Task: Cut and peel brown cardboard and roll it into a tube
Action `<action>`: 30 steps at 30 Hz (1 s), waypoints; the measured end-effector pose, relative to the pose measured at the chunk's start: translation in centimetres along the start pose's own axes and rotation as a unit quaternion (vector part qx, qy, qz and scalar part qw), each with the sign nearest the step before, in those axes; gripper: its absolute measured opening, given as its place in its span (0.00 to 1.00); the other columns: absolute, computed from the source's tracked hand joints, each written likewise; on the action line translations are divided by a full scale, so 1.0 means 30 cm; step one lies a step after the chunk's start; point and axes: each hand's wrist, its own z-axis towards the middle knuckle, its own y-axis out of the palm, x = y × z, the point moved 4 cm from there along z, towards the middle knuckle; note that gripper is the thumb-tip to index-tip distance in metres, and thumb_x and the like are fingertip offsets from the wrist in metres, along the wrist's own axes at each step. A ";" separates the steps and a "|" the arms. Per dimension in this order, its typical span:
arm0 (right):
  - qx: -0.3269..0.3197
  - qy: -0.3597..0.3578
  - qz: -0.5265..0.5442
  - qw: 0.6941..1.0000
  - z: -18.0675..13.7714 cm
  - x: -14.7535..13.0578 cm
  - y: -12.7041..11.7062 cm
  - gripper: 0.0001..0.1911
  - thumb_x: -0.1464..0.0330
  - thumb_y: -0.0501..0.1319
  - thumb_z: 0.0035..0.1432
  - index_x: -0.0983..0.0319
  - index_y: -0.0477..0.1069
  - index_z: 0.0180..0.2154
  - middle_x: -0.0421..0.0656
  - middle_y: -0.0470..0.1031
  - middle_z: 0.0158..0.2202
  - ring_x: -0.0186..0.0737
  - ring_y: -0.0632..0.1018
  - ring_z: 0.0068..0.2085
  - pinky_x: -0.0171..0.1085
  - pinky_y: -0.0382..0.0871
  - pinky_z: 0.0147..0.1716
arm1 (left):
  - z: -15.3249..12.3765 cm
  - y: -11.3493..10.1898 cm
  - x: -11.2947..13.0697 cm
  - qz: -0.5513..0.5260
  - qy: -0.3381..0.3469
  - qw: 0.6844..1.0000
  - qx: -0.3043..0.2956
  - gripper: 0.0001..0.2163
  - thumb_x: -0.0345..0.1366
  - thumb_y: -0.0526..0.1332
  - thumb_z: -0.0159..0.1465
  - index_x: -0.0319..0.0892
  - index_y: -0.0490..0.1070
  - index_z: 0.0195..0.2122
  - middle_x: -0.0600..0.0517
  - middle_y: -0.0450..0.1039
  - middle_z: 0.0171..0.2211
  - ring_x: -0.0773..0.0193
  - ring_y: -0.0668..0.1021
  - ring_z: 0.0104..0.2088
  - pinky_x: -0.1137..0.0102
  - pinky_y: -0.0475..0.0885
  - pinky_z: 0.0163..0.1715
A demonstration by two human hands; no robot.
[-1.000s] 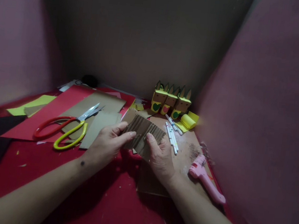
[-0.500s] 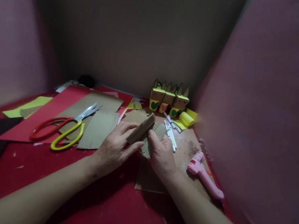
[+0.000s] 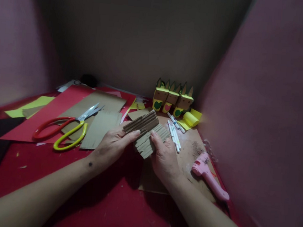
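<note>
A darker ridged strip of corrugated cardboard [image 3: 143,121] is pinched in my left hand [image 3: 112,143], the thumb lying along its lower edge. My right hand [image 3: 164,159] grips a paler piece of corrugated cardboard [image 3: 146,144], thumb on top and fingers hidden beneath. The two pieces meet over the middle of the table, their edges touching or overlapping; whether they are joined I cannot tell. Below my right hand lies a flat cardboard sheet [image 3: 151,185].
Scissors [image 3: 81,122] with red and yellow handles lie left on cardboard and red paper [image 3: 22,129]. To the right are a pink glue gun [image 3: 209,176], several white markers [image 3: 174,137] and rolled yellow paper [image 3: 191,119]. Small decorated cardboard figures [image 3: 173,99] stand at the back.
The darker strip has tipped from a steep angle to lie flatter, showing its ridged face. My left thumb has moved up onto it, and the paler piece shows more.
</note>
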 end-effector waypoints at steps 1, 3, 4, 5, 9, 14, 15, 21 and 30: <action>0.001 0.005 0.006 1.000 0.000 0.003 -0.001 0.08 0.66 0.60 0.59 0.60 0.75 0.39 0.41 0.80 0.36 0.40 0.80 0.38 0.38 0.75 0.38 | 0.000 -0.001 0.003 -0.010 -0.005 1.000 -0.003 0.14 0.43 0.59 0.63 0.43 0.76 0.45 0.48 0.79 0.41 0.53 0.77 0.48 0.57 0.70 0.52; -0.002 0.011 0.024 1.000 0.002 0.007 -0.002 0.08 0.66 0.60 0.58 0.60 0.74 0.39 0.41 0.80 0.37 0.40 0.80 0.37 0.38 0.75 0.37 | 0.001 -0.001 0.007 -0.015 -0.004 1.000 -0.013 0.14 0.43 0.59 0.63 0.44 0.76 0.46 0.48 0.79 0.41 0.53 0.76 0.48 0.57 0.70 0.53; 0.001 0.013 0.034 0.999 0.003 0.009 -0.002 0.07 0.67 0.60 0.58 0.60 0.74 0.39 0.41 0.80 0.36 0.40 0.80 0.37 0.38 0.75 0.37 | 0.001 0.001 0.006 -0.011 -0.002 1.000 -0.021 0.14 0.42 0.59 0.63 0.43 0.76 0.46 0.47 0.79 0.42 0.53 0.76 0.49 0.58 0.70 0.53; 0.008 0.014 0.042 0.999 0.005 0.010 -0.004 0.07 0.67 0.61 0.57 0.60 0.74 0.38 0.40 0.80 0.36 0.39 0.80 0.36 0.37 0.75 0.37 | 0.000 0.003 0.005 -0.004 0.004 1.000 -0.029 0.14 0.42 0.58 0.64 0.43 0.75 0.47 0.47 0.78 0.43 0.54 0.76 0.48 0.58 0.70 0.53; 0.037 0.033 0.057 0.997 0.009 0.011 -0.008 0.05 0.67 0.63 0.55 0.60 0.73 0.36 0.37 0.79 0.30 0.36 0.78 0.29 0.36 0.75 0.33 | -0.010 -0.010 0.004 0.105 0.130 0.985 0.037 0.22 0.37 0.62 0.62 0.47 0.65 0.58 0.48 0.73 0.47 0.57 0.75 0.49 0.61 0.72 0.51; 0.029 0.030 0.021 0.999 0.004 0.008 -0.012 0.09 0.65 0.61 0.58 0.61 0.73 0.39 0.40 0.78 0.32 0.36 0.77 0.27 0.34 0.73 0.27 | -0.059 0.009 0.026 0.324 0.382 0.864 0.051 0.20 0.24 0.57 0.64 0.53 0.68 0.53 0.49 0.60 0.55 0.58 0.71 0.54 0.64 0.71 0.51; 0.026 0.024 0.009 0.999 0.003 0.006 -0.013 0.10 0.64 0.60 0.59 0.62 0.73 0.41 0.40 0.79 0.32 0.36 0.77 0.28 0.34 0.72 0.27 | -0.062 0.011 0.029 0.338 0.391 0.855 0.044 0.16 0.25 0.56 0.64 0.50 0.70 0.50 0.48 0.59 0.55 0.57 0.70 0.54 0.64 0.72 0.51; 0.026 -0.003 -0.109 0.994 -0.013 -0.025 -0.016 0.12 0.61 0.59 0.60 0.63 0.74 0.34 0.39 0.76 0.27 0.34 0.75 0.26 0.33 0.69 0.28 | -0.042 0.009 0.051 0.322 0.316 0.892 0.031 0.04 0.32 0.59 0.64 0.39 0.73 0.35 0.41 0.62 0.51 0.52 0.69 0.54 0.58 0.71 0.52; 0.018 -0.062 -0.306 0.950 -0.048 -0.019 -0.011 0.16 0.59 0.55 0.63 0.63 0.72 0.29 0.39 0.71 0.25 0.34 0.71 0.28 0.33 0.67 0.29 | -0.069 0.052 0.050 0.366 0.318 0.875 0.009 0.10 0.27 0.52 0.64 0.39 0.72 0.41 0.38 0.65 0.56 0.46 0.69 0.57 0.49 0.70 0.55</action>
